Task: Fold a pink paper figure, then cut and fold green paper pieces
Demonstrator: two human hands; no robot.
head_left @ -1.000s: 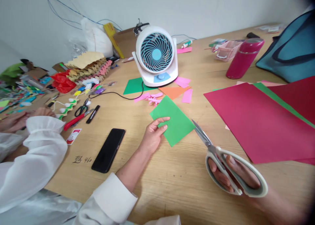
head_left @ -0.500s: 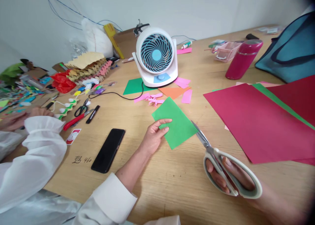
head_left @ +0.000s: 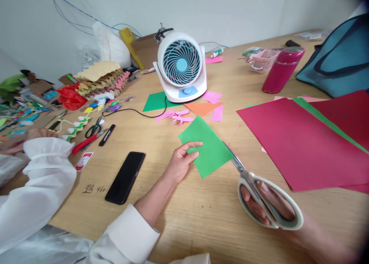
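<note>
Your left hand [head_left: 180, 162] pinches the green paper [head_left: 210, 146], its right corner meeting the scissors [head_left: 243, 173] gripped in your right hand [head_left: 277, 203].

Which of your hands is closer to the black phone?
Left. The left hand, pinching the green paper, is to the right of the phone; the right hand, holding the scissors, is much farther right.

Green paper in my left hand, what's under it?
Whatever lies beneath the green paper is covered; wooden table shows around it. Your left hand has thumb and index finger on top, its other fingertips hidden. I can't tell whether the scissors pass under it.
</note>
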